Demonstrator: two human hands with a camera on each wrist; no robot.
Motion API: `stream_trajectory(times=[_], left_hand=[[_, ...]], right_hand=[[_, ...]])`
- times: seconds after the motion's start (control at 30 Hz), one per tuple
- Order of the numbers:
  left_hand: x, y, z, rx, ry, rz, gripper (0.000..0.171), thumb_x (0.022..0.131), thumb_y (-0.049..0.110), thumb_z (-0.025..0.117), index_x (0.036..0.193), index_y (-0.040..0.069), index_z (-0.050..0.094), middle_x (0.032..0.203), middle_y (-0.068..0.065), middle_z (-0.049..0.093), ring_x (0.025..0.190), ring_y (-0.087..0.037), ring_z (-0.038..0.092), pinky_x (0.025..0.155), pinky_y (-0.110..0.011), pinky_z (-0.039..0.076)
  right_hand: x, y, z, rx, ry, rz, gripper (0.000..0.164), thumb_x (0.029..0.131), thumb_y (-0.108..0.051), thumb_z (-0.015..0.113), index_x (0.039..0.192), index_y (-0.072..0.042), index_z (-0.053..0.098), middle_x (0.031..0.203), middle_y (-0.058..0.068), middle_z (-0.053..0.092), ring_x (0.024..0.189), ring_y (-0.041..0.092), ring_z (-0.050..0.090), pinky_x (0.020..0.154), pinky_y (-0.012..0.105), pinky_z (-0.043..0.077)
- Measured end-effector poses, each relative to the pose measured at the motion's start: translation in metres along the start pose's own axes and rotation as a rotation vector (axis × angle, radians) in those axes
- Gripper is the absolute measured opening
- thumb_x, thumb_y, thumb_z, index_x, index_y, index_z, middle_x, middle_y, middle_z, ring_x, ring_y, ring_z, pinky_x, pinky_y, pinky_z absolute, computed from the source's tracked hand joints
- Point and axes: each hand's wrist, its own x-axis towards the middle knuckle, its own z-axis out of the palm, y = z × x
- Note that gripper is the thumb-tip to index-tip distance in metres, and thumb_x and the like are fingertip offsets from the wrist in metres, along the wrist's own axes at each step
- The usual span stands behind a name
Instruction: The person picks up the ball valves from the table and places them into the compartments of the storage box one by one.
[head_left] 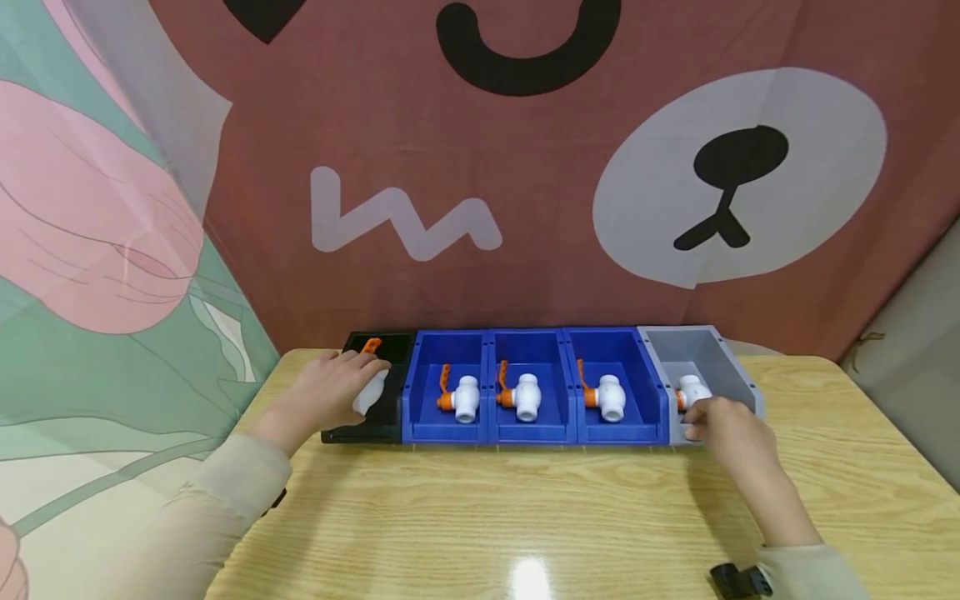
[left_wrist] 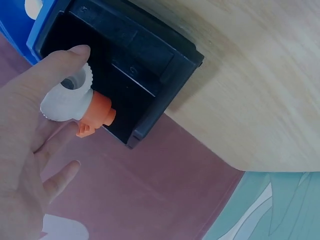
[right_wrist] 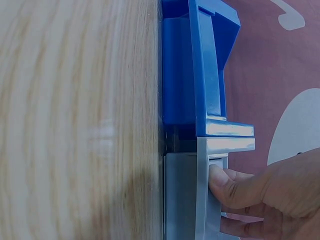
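My left hand (head_left: 333,390) grips a white ball valve (left_wrist: 70,97) with an orange fitting, over the black bin (left_wrist: 142,60) at the row's left end. The valve's orange lever (head_left: 372,345) sticks up past the fingers in the head view. My right hand (head_left: 733,429) reaches into the grey bin (head_left: 738,371) at the right end, by another white ball valve (head_left: 693,389). In the right wrist view, its thumb (right_wrist: 220,182) lies at the front wall and the other fingers reach behind it. The wall hides whether they hold that valve.
Between the end bins stand three blue bins (head_left: 528,434), each with a white valve (head_left: 528,397) and orange lever. All stand on a wooden table (head_left: 480,500) against a printed cloth (head_left: 525,167). A black device (head_left: 738,581) is at the right wrist.
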Motion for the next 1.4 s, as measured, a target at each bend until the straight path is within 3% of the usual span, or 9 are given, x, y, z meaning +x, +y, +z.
stream_trajectory(times=[0.47, 0.8, 1.4], left_hand=[[0.015, -0.005, 0.015, -0.101, -0.060, -0.073, 0.076, 0.063, 0.027, 0.094, 0.128, 0.008, 0.060, 0.120, -0.012, 0.064, 0.103, -0.030, 0.061, 0.084, -0.048, 0.053], [0.026, -0.007, 0.026, -0.168, -0.181, -0.132, 0.081, 0.067, 0.029, 0.092, 0.136, 0.008, 0.055, 0.132, -0.016, 0.059, 0.116, -0.035, 0.057, 0.098, -0.056, 0.046], [0.028, -0.005, 0.035, -0.239, -0.222, -0.207, 0.080, 0.069, 0.024, 0.092, 0.138, 0.005, 0.054, 0.134, -0.019, 0.057, 0.115, -0.038, 0.057, 0.095, -0.053, 0.049]], right_hand=[[0.002, 0.001, 0.001, 0.001, 0.004, 0.002, 0.008, 0.085, -0.009, 0.076, 0.092, -0.005, 0.073, 0.092, 0.023, 0.068, 0.078, 0.037, 0.064, 0.053, 0.046, 0.049], [0.001, 0.002, 0.002, 0.004, 0.007, -0.006, 0.008, 0.084, -0.009, 0.077, 0.091, -0.005, 0.074, 0.091, 0.021, 0.069, 0.078, 0.036, 0.064, 0.053, 0.046, 0.050], [0.002, 0.003, 0.001, 0.008, 0.023, -0.013, 0.007, 0.086, -0.008, 0.075, 0.091, -0.005, 0.073, 0.091, 0.022, 0.068, 0.079, 0.038, 0.064, 0.054, 0.048, 0.050]])
